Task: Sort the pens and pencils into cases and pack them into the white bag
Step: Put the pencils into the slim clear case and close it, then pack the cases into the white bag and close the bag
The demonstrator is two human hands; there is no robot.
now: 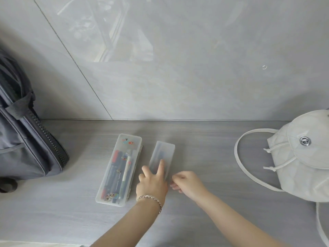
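on the table (pixel 204 143), head view: small case (pixel 163 150) lay just right of big case (pixel 128 148), which held pens (pixel 115 175). left hand (pixel 151 184) pressed straight fingers on small case's near half. right hand (pixel 187 182) sat curled at its near corner; could not tell if it pinched anything. bag (pixel 302 166) lay well apart, right, flap down. judgement: lid-closing step; press evenly along the lid, steady the base, confirm it seats before lifting.

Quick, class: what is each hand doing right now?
Left hand: open, straight fingers pressing on the small frosted plastic case.
Right hand: fingers curled at that case's near corner; grip cannot be told.
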